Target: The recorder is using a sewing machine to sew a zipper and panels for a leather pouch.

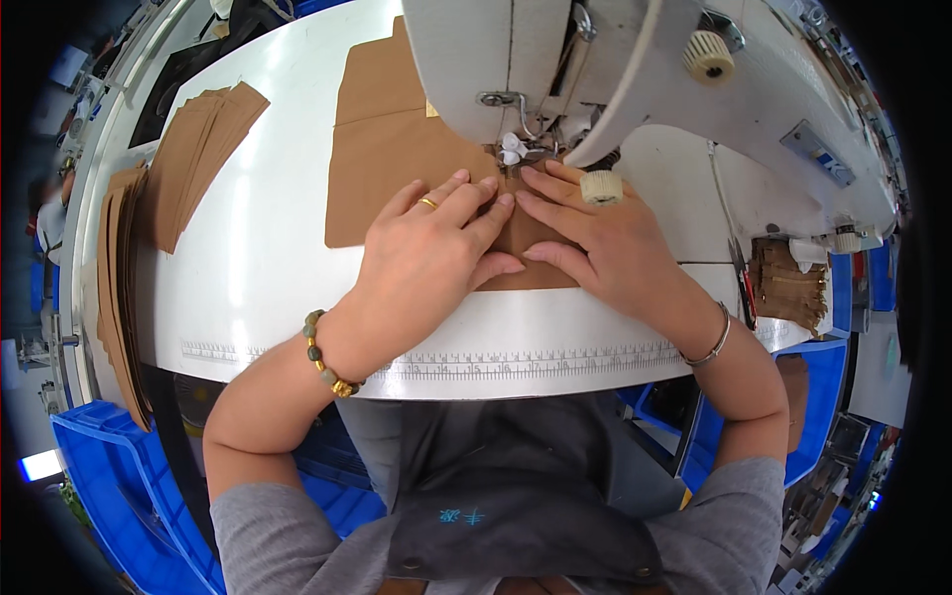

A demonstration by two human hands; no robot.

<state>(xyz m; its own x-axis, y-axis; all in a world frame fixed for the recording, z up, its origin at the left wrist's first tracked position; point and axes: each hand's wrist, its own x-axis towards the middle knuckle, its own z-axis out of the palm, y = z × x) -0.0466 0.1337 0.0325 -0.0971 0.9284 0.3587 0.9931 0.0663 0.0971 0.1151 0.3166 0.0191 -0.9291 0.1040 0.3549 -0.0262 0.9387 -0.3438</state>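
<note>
steering gently, not pulling, likely suits feeding under the white sewing machine just beyond the left grip and right grip; keep the brown material, lying beneath and ahead of them, flat. both rest palm-down, loosely spread, grasping nothing, only touching the material.

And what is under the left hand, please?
A brown fabric panel on a white sewing table extends under the left hand. Whatever lies directly beneath the palm is covered and cannot be seen.
</note>
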